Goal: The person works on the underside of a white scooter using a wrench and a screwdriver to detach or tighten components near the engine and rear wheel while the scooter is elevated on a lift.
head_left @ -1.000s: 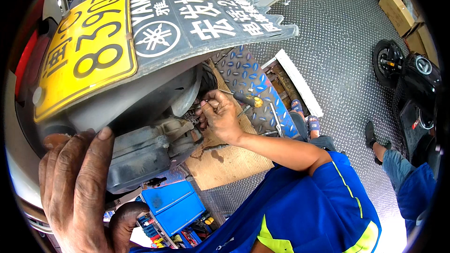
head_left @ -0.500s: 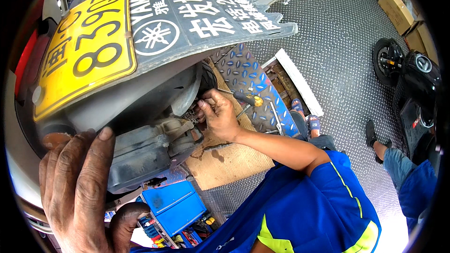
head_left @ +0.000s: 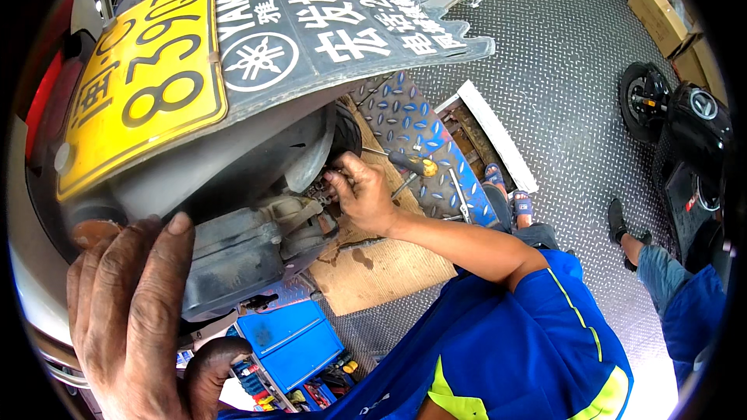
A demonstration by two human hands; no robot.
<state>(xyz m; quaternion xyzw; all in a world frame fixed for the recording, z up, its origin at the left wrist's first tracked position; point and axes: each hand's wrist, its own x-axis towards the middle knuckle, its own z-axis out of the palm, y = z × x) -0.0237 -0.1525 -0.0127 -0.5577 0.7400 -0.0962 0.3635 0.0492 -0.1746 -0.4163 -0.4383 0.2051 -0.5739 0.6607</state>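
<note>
1. The rear wheel hub (head_left: 323, 187) of a motorcycle sits under the grey mudguard (head_left: 257, 148), and the right hand (head_left: 362, 198) has its fingertips (head_left: 333, 179) pressed into the small metal parts there.
2. The right grip is curled, fingers pinched around something small at the hub; what it grasps is too small and hidden to name.
3. The left hand (head_left: 132, 311) lies flat and released, palm against the rounded grey body (head_left: 233, 253) of the machine, fingers spread upward, grasping nothing.
4. Above the left grip hangs a yellow number plate (head_left: 144, 85), with a black mud flap (head_left: 342, 23) bearing white characters beside it.
5. Just right of the right grip a screwdriver with a yellow-tipped handle (head_left: 412, 167) lies on a blue checker-plate ramp (head_left: 416, 148).
6. Below the right forearm a stained sheet of cardboard (head_left: 389, 268) lies on the metal tread-plate floor (head_left: 560, 93).
7. Below and between the two grips stands a blue toolbox (head_left: 292, 342), with small tools in a tray at its near edge.
8. The person's blue shirt with yellow trim (head_left: 513, 342) fills the lower right.
9. Well to the right of the right grip a black scooter (head_left: 685, 124) stands, and another person's leg in jeans with a dark shoe (head_left: 646, 253) is near it.
10. A cardboard box (head_left: 661, 4) sits at the far upper right.
</note>
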